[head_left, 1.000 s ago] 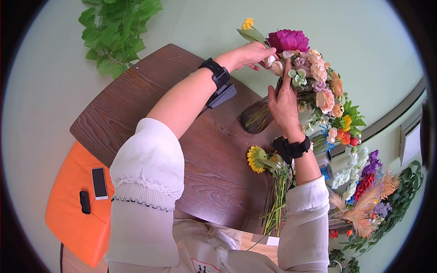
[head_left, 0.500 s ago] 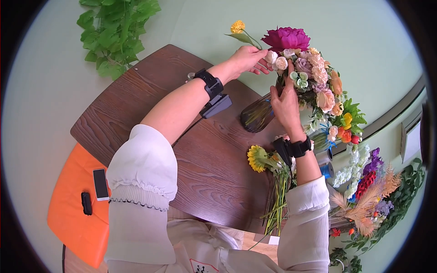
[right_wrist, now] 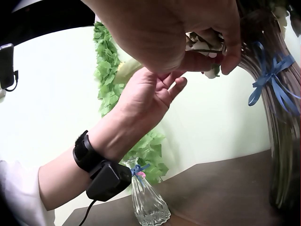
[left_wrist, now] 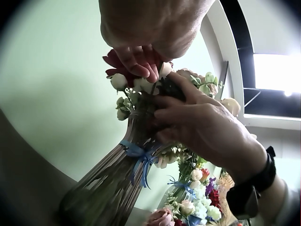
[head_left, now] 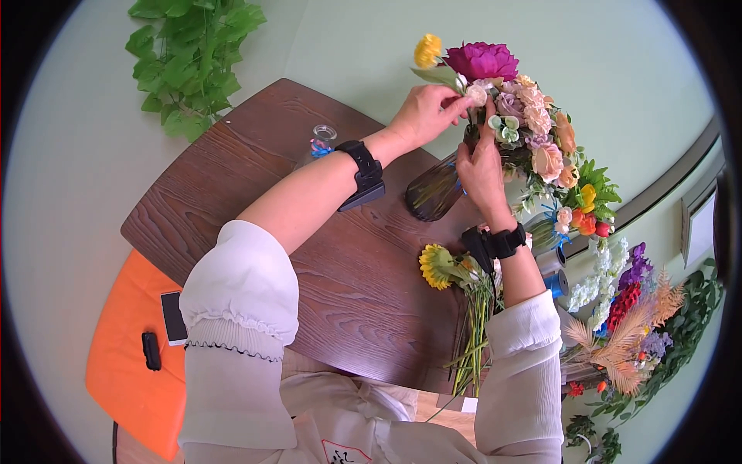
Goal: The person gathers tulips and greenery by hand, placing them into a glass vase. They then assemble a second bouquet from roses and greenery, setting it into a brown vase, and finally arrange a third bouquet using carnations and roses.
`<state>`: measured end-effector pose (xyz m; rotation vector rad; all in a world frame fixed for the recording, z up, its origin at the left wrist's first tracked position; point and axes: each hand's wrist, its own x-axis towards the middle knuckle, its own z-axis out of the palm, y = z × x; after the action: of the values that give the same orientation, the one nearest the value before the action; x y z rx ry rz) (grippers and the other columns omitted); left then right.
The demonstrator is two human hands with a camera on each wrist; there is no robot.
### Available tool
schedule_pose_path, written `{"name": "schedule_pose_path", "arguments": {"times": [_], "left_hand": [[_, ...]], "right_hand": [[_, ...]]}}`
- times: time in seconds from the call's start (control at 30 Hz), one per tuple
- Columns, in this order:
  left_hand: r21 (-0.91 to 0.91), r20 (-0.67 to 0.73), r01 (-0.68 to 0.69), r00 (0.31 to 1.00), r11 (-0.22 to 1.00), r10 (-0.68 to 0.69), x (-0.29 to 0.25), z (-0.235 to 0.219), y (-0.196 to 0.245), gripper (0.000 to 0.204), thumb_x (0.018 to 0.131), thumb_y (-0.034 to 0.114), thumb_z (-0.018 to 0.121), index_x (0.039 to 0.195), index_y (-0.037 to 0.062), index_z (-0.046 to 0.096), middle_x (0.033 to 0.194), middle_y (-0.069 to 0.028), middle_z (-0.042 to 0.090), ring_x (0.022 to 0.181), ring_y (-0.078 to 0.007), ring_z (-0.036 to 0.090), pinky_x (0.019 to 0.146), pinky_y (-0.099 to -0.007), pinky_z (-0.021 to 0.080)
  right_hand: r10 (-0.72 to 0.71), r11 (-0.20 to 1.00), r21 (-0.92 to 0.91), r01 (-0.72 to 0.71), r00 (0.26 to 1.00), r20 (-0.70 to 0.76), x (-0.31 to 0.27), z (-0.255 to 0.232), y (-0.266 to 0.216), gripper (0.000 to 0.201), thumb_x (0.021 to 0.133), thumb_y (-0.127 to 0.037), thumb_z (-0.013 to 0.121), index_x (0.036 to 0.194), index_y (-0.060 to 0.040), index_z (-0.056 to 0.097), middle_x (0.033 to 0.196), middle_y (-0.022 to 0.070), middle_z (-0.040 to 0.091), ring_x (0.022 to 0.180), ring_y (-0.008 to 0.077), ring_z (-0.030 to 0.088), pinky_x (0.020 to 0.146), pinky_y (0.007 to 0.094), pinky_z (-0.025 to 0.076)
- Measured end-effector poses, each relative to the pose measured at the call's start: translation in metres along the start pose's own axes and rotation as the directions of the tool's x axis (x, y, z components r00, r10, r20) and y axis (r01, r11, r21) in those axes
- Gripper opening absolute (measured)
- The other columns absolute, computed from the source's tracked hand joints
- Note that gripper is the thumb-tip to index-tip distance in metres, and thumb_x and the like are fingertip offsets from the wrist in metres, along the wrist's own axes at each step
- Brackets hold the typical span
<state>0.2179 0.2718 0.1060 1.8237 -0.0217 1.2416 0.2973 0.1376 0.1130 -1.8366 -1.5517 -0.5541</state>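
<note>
A clear ribbed vase [head_left: 434, 192] with a blue ribbon [left_wrist: 141, 157] stands at the table's far edge, full of stems. Roses and a magenta peony [head_left: 481, 62] spread above its mouth. My left hand [head_left: 427, 114] is at the left of the bouquet, its fingers pinching a thin stem beside a white rose [head_left: 477, 94]. A yellow flower [head_left: 427, 51] with a green leaf sticks out just beyond that hand. My right hand [head_left: 483, 170] grips around the vase's mouth, its index finger pointing up among the blooms. The right fingertips are partly hidden by flowers.
A sunflower [head_left: 437, 267] with several loose stems lies on the dark wooden table [head_left: 348, 286]. A second glass vase [right_wrist: 148, 207] stands at the left. More bouquets, ribbon spools [head_left: 555, 283] and feathery leaves [head_left: 618, 348] line the right side. A phone [head_left: 174, 317] lies on the orange seat.
My left hand has drawn nearer and closed in on the white rose; the yellow flower swung left, then right. The right hand stays at the vase's mouth. The second vase has come into view.
</note>
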Motion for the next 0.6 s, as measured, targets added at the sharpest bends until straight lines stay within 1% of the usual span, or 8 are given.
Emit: {"name": "schedule_pose_path", "arguments": {"times": [0.03,0.1,0.13,0.23,0.27,0.33,0.53,0.6], "left_hand": [[0.000,0.002,-0.004,1.000,1.000,0.004,0.001,0.003,-0.002,0.027,0.093,0.028,0.058,0.095,0.0041,0.070,0.076,-0.0067,0.069,0.061,-0.0101,0.062,0.055,-0.0243,0.047],[0.093,-0.061,-0.241,0.967,0.966,0.247,0.000,0.009,-0.003,0.025,0.091,0.024,0.061,0.094,0.0012,0.069,0.074,-0.0105,0.068,0.059,-0.0149,0.064,0.055,-0.0276,0.049],[0.125,-0.078,-0.297,0.948,0.947,0.308,0.000,0.011,-0.005,0.025,0.090,0.022,0.062,0.095,-0.0011,0.067,0.076,-0.0120,0.068,0.061,-0.0179,0.067,0.056,-0.0294,0.051],[0.174,-0.078,-0.262,0.957,0.949,0.279,-0.001,0.013,-0.007,0.024,0.090,0.022,0.061,0.094,-0.0008,0.068,0.076,-0.0115,0.068,0.061,-0.0182,0.067,0.056,-0.0294,0.051],[0.173,-0.071,-0.269,0.956,0.948,0.284,-0.001,0.014,-0.007,0.024,0.090,0.022,0.061,0.094,-0.0008,0.068,0.076,-0.0115,0.068,0.061,-0.0182,0.067,0.056,-0.0294,0.051],[0.165,-0.104,-0.110,0.986,0.980,0.128,0.001,0.015,-0.008,0.024,0.091,0.023,0.061,0.093,0.0001,0.068,0.077,-0.0100,0.069,0.060,-0.0179,0.066,0.056,-0.0295,0.051],[0.276,-0.062,-0.204,0.971,0.939,0.229,-0.010,0.011,-0.010,0.026,0.092,0.026,0.059,0.094,0.0014,0.068,0.076,-0.0077,0.068,0.061,-0.0166,0.065,0.058,-0.0291,0.050],[0.247,-0.050,-0.155,0.984,0.957,0.173,-0.013,0.010,-0.011,0.027,0.092,0.027,0.059,0.095,0.0015,0.068,0.077,-0.0081,0.068,0.062,-0.0169,0.065,0.058,-0.0293,0.050]], "right_hand": [[0.000,1.000,-0.001,0.000,1.000,-0.004,0.000,0.000,-0.001,0.084,0.075,0.010,0.047,0.148,-0.0052,0.006,0.130,0.0362,0.041,0.115,0.0486,0.048,0.096,0.0473,0.039],[-0.077,0.997,0.002,0.077,0.997,0.009,-0.002,-0.001,-0.003,0.085,0.075,0.011,0.045,0.148,-0.0061,0.005,0.131,0.0354,0.041,0.116,0.0483,0.048,0.096,0.0468,0.040],[-0.075,0.997,0.000,0.075,0.997,0.005,-0.003,-0.001,-0.004,0.085,0.075,0.011,0.045,0.148,-0.0061,0.005,0.131,0.0354,0.041,0.116,0.0483,0.048,0.096,0.0468,0.040],[-0.007,1.000,0.014,0.006,0.999,0.045,-0.004,-0.002,-0.006,0.088,0.075,0.011,0.045,0.149,-0.0094,0.001,0.130,0.0349,0.043,0.110,0.0492,0.051,0.091,0.0478,0.043],[-0.077,0.997,0.006,0.077,0.997,0.011,-0.004,0.001,-0.003,0.089,0.075,0.011,0.044,0.149,-0.0101,0.001,0.129,0.0351,0.043,0.104,0.0488,0.054,0.089,0.0479,0.044],[-0.063,0.998,0.002,0.063,0.998,0.006,-0.004,-0.003,-0.007,0.089,0.075,0.011,0.044,0.149,-0.0102,0.001,0.129,0.0352,0.043,0.105,0.0482,0.054,0.089,0.0476,0.044],[-0.012,0.990,0.139,0.008,1.000,0.026,-0.001,-0.006,0.001,0.086,0.075,0.013,0.042,0.150,-0.0101,0.005,0.131,0.0337,0.042,0.117,0.0462,0.048,0.094,0.0450,0.042],[-0.031,0.996,0.083,0.032,0.999,-0.011,-0.004,-0.006,-0.001,0.085,0.076,0.013,0.042,0.150,-0.0101,0.006,0.133,0.0321,0.041,0.119,0.0464,0.046,0.095,0.0455,0.041]]}}
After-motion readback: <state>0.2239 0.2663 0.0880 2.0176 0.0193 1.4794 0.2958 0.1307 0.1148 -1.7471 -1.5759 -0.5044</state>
